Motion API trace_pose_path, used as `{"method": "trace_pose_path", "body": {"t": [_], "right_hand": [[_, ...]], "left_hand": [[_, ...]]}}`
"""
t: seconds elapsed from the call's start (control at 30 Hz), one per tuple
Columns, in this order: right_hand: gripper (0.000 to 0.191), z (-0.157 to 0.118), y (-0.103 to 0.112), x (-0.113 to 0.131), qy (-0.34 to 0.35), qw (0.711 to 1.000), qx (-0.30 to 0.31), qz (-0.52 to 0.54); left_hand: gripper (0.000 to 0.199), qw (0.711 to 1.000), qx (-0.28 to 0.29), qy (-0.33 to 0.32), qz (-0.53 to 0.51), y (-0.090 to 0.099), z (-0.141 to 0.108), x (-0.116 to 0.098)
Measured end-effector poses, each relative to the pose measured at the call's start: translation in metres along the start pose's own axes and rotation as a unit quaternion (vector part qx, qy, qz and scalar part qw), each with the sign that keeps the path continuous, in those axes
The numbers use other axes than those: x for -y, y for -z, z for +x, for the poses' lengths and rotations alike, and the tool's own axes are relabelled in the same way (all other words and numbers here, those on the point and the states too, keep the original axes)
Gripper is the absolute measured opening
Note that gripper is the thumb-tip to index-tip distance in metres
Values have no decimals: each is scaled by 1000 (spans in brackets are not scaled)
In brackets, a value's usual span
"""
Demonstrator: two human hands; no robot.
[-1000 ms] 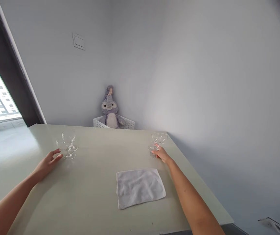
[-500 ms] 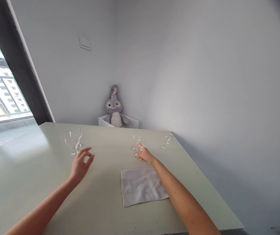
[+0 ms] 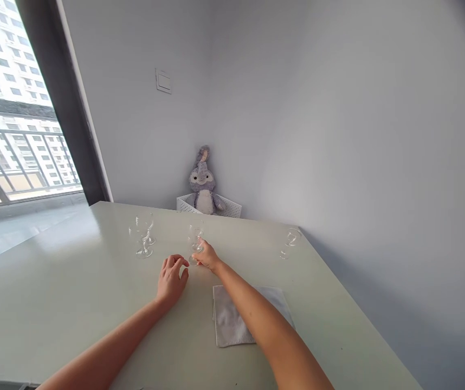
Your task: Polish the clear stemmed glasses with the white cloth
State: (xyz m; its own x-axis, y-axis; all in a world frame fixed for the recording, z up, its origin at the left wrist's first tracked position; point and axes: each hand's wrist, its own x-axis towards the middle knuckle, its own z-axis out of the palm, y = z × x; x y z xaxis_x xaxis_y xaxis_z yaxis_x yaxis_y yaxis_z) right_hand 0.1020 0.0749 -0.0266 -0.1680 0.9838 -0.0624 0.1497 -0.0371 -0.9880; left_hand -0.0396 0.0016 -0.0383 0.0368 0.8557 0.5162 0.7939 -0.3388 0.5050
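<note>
My right hand (image 3: 207, 257) is closed around a clear stemmed glass (image 3: 194, 245) near the middle of the table. Behind it, a second clear outline seems to overlap it; I cannot tell them fully apart. Just left of that glass, my left hand (image 3: 170, 281) has its fingers loosely bent and the thumb apart, with nothing in it. Farther left, two stemmed glasses (image 3: 143, 239) stand close together, partly overlapping. Another clear glass (image 3: 291, 239) is at the far right corner. A folded grey cloth (image 3: 232, 322) lies flat beneath my right forearm, partly hidden by it.
The pale table (image 3: 94, 303) reaches toward a grey wall (image 3: 358, 135) at the right. Beyond its far edge, a plush toy (image 3: 204, 187) sits in a white perforated basket (image 3: 232, 209). A window (image 3: 21, 124) with a railing is at the left.
My right hand has moved left with the glass, toward the left pair. My left hand has come right, close to my right hand. The whole view has shifted slightly.
</note>
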Motion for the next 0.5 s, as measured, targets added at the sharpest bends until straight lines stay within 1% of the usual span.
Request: {"method": "trace_pose_path", "body": {"t": [0.07, 0.13, 0.17, 0.2, 0.23, 0.3, 0.37, 0.43, 0.5], "right_hand": [[79, 2, -13, 5, 6, 1000, 9, 6], [79, 1, -20, 9, 11, 1000, 18, 11], [78, -1, -20, 10, 13, 1000, 18, 14], [76, -4, -18, 11, 15, 1000, 14, 16], [73, -7, -13, 12, 19, 1000, 5, 19], [63, -16, 5, 12, 28, 999, -29, 25], [52, -25, 32, 10, 40, 995, -83, 36], [42, -36, 66, 6, 51, 985, -155, 49], [35, -49, 102, -2, 57, 966, -246, 63]], "left_hand": [[14, 998, -7, 54, -8, -3, 1, 5], [12, 993, -17, 112, -30, -3, 2, 10], [11, 991, -21, 124, -47, -2, 2, 12], [11, 991, -19, 120, -64, -1, 2, 13], [12, 992, -11, 102, -78, 1, 1, 13], [17, 994, 30, 49, -89, 3, 1, 11], [23, 993, 87, 3, -83, 0, 5, 7], [32, 987, 133, -24, -82, -9, 15, 2], [43, 982, 162, -20, -97, -23, 31, -2]]}}
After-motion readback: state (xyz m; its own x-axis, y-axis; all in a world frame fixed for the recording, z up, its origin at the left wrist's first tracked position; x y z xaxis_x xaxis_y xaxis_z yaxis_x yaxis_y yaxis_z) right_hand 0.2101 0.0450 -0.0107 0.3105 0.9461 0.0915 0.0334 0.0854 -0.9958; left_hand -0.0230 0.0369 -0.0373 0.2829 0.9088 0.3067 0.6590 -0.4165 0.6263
